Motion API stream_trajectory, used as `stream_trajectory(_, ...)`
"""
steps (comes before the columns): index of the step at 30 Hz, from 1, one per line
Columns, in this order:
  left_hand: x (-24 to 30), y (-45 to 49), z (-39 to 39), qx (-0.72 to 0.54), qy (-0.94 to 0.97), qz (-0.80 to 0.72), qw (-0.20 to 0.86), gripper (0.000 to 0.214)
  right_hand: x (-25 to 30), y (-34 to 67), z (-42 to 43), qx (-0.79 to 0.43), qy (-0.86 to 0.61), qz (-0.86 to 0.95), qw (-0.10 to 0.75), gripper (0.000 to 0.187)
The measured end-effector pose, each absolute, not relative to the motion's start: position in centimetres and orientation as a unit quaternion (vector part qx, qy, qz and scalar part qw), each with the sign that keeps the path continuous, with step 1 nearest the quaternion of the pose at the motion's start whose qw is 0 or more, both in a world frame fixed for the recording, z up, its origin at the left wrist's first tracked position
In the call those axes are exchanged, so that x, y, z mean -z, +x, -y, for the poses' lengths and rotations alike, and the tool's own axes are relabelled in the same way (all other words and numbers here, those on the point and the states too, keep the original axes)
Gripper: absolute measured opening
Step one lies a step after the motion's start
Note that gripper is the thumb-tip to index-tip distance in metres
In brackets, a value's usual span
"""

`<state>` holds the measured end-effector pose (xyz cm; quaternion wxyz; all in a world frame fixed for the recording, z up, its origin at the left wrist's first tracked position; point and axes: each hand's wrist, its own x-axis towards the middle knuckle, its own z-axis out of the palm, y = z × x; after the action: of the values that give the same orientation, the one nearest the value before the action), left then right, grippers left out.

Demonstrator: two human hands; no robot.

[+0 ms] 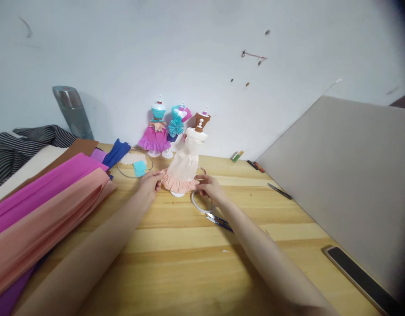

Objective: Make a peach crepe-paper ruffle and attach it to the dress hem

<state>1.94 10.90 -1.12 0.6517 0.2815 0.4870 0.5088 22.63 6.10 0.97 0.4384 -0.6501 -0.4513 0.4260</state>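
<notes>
A small dress form stands on the table, wearing a cream crepe paper dress with a brown and white top. Around the dress's hem runs a ruffled peach trim. My left hand pinches the left edge of this trim. On the opposite side, my right hand has its fingers closed at the trim's right edge. Just under my right hand lies a roll of tape, partly covered by it. Thread snips rest beside my right forearm.
Two more dressed forms, one with a pink skirt, stand against the wall. Folded crepe paper fills the left side, near a steel bottle. A pen, glue stick and phone lie right, along a grey panel.
</notes>
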Motion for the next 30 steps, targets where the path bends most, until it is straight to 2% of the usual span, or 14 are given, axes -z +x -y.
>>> stream_trajectory(4,1.0,1.8,-10.8,-0.513,0.28,-0.476,0.657,0.023,-2.8,22.7,-6.0,-0.333,-0.65,0.51,0.455,0.047)
stream_trajectory(8,1.0,1.8,-10.8,-0.502,0.292,-0.466,0.668,0.022,-4.2,21.9,-5.8,-0.251,-0.589,0.648,0.414,0.046)
stream_trajectory(12,0.8,1.6,-10.8,-0.461,0.312,-0.452,0.697,0.019,-3.7,20.7,-5.8,-0.305,-0.516,0.677,0.427,0.055)
stream_trajectory(19,0.5,1.4,-10.8,-0.412,0.33,-0.441,0.726,0.023,-3.1,19.7,-6.5,-0.375,-0.479,0.616,0.501,0.066)
stream_trajectory(24,0.4,1.3,-11.0,-0.388,0.327,-0.423,0.751,0.023,-3.9,19.0,-6.6,-0.365,-0.44,0.616,0.542,0.082)
stream_trajectory(27,0.2,1.1,-11.1,-0.375,0.311,-0.423,0.764,0.029,-4.2,18.7,-6.8,-0.343,-0.41,0.623,0.571,0.081)
stream_trajectory(30,0.0,1.0,-11.2,-0.368,0.297,-0.436,0.766,0.031,-4.6,18.5,-7.3,-0.312,-0.395,0.624,0.598,0.072)
